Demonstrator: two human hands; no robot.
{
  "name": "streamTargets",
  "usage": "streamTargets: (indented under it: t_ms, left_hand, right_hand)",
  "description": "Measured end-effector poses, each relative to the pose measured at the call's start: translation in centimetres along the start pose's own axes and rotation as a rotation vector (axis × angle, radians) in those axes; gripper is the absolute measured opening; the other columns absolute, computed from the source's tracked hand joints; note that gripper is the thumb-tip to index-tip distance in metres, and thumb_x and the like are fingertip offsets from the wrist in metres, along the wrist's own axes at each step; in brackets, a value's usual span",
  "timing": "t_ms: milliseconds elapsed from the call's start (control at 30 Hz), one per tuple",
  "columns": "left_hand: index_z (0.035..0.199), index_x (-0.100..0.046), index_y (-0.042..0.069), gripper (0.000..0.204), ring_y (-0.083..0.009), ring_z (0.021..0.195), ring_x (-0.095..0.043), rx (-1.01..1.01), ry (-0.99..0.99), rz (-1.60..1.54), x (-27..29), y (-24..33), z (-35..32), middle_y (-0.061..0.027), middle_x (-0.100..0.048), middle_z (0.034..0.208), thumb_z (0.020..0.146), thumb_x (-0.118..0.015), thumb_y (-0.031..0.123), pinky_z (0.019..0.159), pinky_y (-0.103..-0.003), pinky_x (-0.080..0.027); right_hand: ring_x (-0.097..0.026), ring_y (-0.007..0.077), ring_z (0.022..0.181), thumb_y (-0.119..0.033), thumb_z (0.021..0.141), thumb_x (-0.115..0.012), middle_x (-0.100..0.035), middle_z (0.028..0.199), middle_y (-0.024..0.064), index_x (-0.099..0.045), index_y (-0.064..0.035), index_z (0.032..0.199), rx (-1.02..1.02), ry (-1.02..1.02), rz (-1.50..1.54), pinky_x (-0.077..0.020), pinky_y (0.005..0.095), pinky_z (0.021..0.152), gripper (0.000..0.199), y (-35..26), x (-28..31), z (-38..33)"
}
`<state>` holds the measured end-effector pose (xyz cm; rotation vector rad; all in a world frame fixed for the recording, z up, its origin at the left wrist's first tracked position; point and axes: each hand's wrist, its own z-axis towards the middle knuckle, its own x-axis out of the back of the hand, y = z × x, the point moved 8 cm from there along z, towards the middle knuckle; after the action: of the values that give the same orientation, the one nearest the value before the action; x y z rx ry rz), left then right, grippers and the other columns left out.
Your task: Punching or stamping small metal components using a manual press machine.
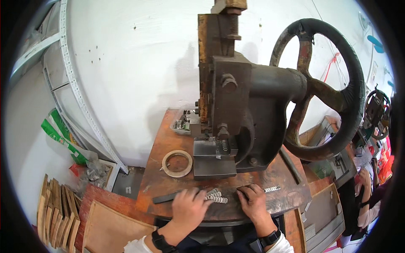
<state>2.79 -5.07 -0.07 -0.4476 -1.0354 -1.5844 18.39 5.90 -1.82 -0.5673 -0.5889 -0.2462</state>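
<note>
My left hand (190,207) rests low over the wooden bench top, its fingers bent and closed at the edge of a small pile of silver metal link strips (217,197). Thumb and fingertips meet the near strip. To the right of the pile, my right hand (255,203) has its fingers curled down toward the wood; whatever they may hold is hidden. Another short link strip (272,189) lies just beyond that hand's right side. A dark flat bar (165,197) sticks out to the left of my left hand. Behind both hands stands a hand press (230,101).
A tape roll (177,163) lies left of the press base (215,168). Behind is a clear tub of metal parts (182,126). The press's large handwheel (356,88) overhangs the right side. A dark rod (290,166) lies below it. Another person's hand (364,177) shows far right.
</note>
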Motion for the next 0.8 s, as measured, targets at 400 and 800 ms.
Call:
streamTargets:
  t_ms: [400,800]
  left_hand:
    - [0.11,-0.06,-0.004,0.04,-0.0419,0.108,-0.049,0.174,0.024,0.033,1.8,-8.1,-4.0,-0.0207,-0.056,0.11,0.072,-0.07,0.002,0.094,-0.047,-0.041]
    - [0.102,-0.06,0.001,0.026,-0.0386,0.089,-0.057,0.223,0.189,0.029,9.0,-9.1,-2.1,-0.0188,-0.061,0.095,0.08,-0.067,0.013,0.079,-0.045,-0.044]
  right_hand:
    - [-0.062,0.032,0.075,-0.003,0.072,-0.073,-0.064,0.082,0.0118,-0.068,-0.0051,0.086,0.028,-0.025,-0.033,-0.0512,0.039,0.066,0.015,-0.6,-0.2,0.2]
    - [-0.062,0.0307,0.078,-0.003,0.073,-0.072,-0.063,0.085,0.0111,-0.068,-0.0058,0.087,0.037,-0.046,-0.036,-0.0513,0.0383,0.068,0.015,-1.2,-0.2,0.3]
